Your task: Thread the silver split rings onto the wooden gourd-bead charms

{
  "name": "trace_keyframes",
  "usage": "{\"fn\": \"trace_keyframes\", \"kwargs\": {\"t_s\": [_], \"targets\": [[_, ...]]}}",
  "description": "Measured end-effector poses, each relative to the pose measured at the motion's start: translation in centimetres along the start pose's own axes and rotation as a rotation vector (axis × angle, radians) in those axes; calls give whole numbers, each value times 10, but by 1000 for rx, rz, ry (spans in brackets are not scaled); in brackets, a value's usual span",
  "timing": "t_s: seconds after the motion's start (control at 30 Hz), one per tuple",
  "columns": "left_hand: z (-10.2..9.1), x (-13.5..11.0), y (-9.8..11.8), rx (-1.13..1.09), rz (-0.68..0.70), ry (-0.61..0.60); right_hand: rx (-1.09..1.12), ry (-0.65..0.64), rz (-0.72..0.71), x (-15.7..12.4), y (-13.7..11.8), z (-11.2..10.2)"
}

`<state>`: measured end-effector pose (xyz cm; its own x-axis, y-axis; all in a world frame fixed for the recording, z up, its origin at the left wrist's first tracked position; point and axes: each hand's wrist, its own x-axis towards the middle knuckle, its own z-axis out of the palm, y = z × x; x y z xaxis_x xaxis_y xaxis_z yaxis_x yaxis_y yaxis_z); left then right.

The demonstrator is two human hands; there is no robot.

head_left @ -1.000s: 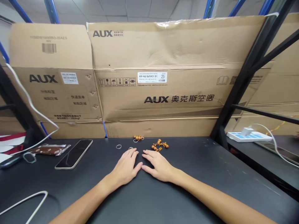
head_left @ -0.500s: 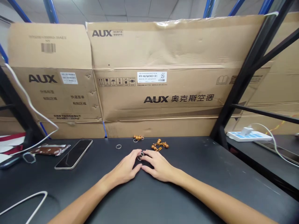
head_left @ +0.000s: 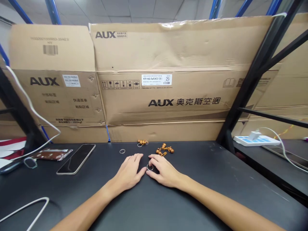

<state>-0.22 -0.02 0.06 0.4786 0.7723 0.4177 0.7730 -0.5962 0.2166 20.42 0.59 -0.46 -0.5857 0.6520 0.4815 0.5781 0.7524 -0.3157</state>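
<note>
Both my hands rest on the black table (head_left: 207, 173), side by side. My left hand (head_left: 130, 171) lies flat with its fingers stretched out and holds nothing. My right hand (head_left: 163, 170) has its thumb and forefinger curled around a small metal key ring (head_left: 149, 167) lying on the table. Just beyond the fingers sits a cluster of brown wooden gourd charms (head_left: 164, 149). A single gourd charm with a ring (head_left: 142, 142) lies further back. Another loose key ring (head_left: 122, 151) lies to the left of it.
A wall of AUX cardboard boxes (head_left: 168, 80) stands along the table's back edge. A phone (head_left: 76, 158), a brown wrapper (head_left: 51, 154) and white cables (head_left: 26, 207) lie at the left. A black rack post (head_left: 250, 83) and a power strip (head_left: 257, 140) stand at the right.
A key ring that lay by my left fingertips has been slid right and toward me, ending between my right thumb and forefinger. Both hands stayed almost in place.
</note>
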Motion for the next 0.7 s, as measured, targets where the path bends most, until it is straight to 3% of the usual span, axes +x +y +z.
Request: {"fn": "trace_keyframes", "kwargs": {"t_s": [0.1, 0.2, 0.33, 0.4, 0.47, 0.6, 0.7], "targets": [[4, 0, -3, 67, -34, 37, -35, 89, 15, 2, 3, -1], [4, 1, -3, 125, -66, 72, -145, 206, 137, 4, 13, -5], [-5, 0, 4, -16, 125, 9, -304, 210, 331, 4, 30, -7], [-9, -1, 8, -104, 248, -80, -263, 165, 346, 2, 35, -3], [-11, -1, 11, -135, 283, -116, -151, 153, 349, 1, 37, 2], [-7, -1, 9, -157, 210, -98, 106, 188, 269, -1, 36, 9], [-3, -1, 4, -191, 169, -82, 126, 229, 246, 0, 36, 8]]}}
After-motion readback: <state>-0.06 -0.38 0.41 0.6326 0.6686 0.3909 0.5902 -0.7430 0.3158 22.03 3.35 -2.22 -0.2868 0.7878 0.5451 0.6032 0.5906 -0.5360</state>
